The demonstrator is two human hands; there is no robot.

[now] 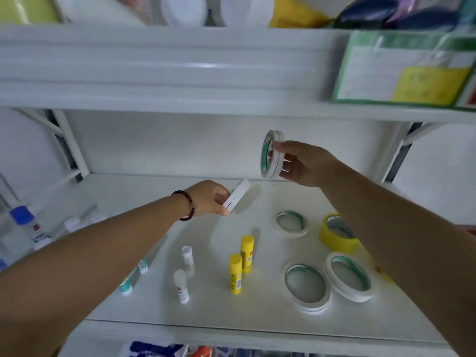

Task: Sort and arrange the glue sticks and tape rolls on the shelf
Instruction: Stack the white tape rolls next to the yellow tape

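My right hand (306,163) holds two white tape rolls (272,154) with green cores upright, raised above the back of the white shelf (206,318). My left hand (210,198), with a bead bracelet at the wrist, grips two white tape rolls (238,194) edge-on, just over the shelf's middle back. On the shelf stand two yellow glue sticks (240,264) and two white glue sticks (184,275). Two more small white sticks with teal ends (134,278) lie beside my left forearm. To the right lie several white tape rolls (306,288) and a yellow tape roll (337,233).
A shelf board (180,73) runs overhead with a green and yellow package (404,68) at its right end. Bottles with a blue cap (23,228) stand at the far left. Colourful packages (180,350) show on the shelf below.
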